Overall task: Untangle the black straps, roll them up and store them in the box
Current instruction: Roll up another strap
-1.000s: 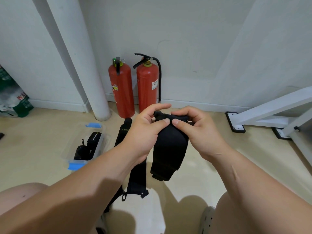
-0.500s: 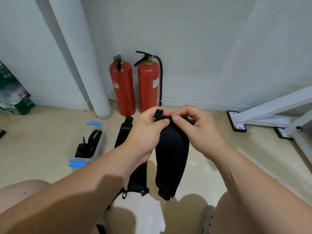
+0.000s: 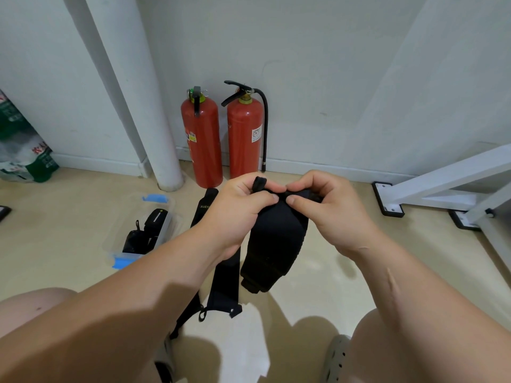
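Note:
A wide black padded strap [image 3: 275,244] hangs in front of me, folded over on itself at its lower end. My left hand [image 3: 237,214] and my right hand [image 3: 329,208] both pinch its top edge, thumbs nearly touching, and a narrow black end sticks up beside my left thumb. Another black strap [image 3: 226,275] lies flat on the floor behind my left forearm, its lettered end by the extinguishers. To the left stands a clear plastic box [image 3: 138,228] with blue latches, with rolled black straps inside.
Two red fire extinguishers [image 3: 221,139] stand against the wall beside a white pipe [image 3: 143,106]. A white metal frame [image 3: 442,189] with black feet is on the right. A green-and-white bag [image 3: 22,145] sits at the left wall. My knees frame the bottom.
The hanging strap's lower end has curled up and sits shorter than half a second ago. Both hands stay at its top, the narrow end now poking higher by my left thumb.

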